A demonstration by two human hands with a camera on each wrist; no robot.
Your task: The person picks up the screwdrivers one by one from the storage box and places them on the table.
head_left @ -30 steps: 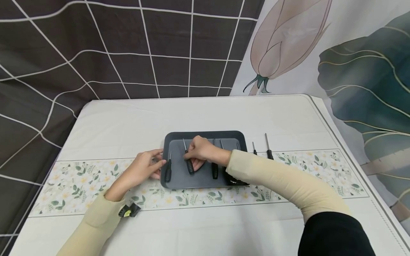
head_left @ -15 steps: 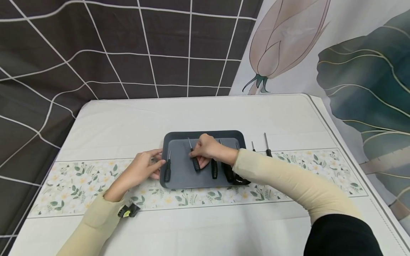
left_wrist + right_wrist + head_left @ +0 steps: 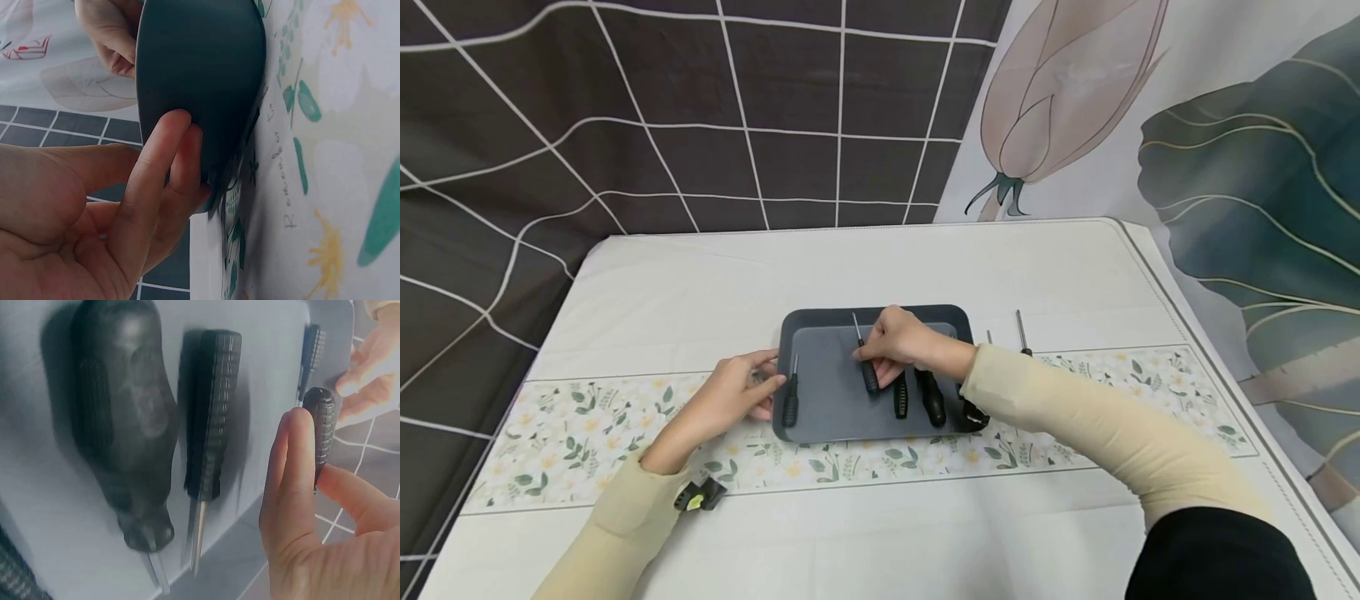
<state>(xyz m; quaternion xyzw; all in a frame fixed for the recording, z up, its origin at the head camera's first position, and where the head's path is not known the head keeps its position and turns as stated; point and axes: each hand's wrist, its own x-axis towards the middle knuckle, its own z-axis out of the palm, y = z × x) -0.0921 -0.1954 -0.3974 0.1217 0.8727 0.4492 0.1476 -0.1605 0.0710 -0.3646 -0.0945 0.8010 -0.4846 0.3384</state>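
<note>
My right hand [image 3: 895,342] pinches a black-handled screwdriver [image 3: 869,377] over the grey tray [image 3: 835,429], shaft pointing away from me. The right wrist view shows its ribbed handle [image 3: 324,428] between thumb and fingers. At the tray's left end, my left hand [image 3: 748,383] holds the rim; in the left wrist view, fingertips [image 3: 178,122] lie against the outer wall. A slim screwdriver [image 3: 792,404] lies inside by that wall. Right of my right hand lie another ribbed screwdriver [image 3: 901,398] and a thicker, smooth-handled one [image 3: 932,400].
A further black handle [image 3: 973,417] lies at the tray's right end, partly under my right sleeve [image 3: 1075,408]. Beyond the tray, a screwdriver [image 3: 1022,333] rests on the cloth with a thin shaft [image 3: 989,337] beside it. A tile-patterned curtain [image 3: 775,125] hangs behind the table.
My right hand has moved to the right across the tray, carrying the screwdriver toward the others. The left hand stays at the tray's left end.
</note>
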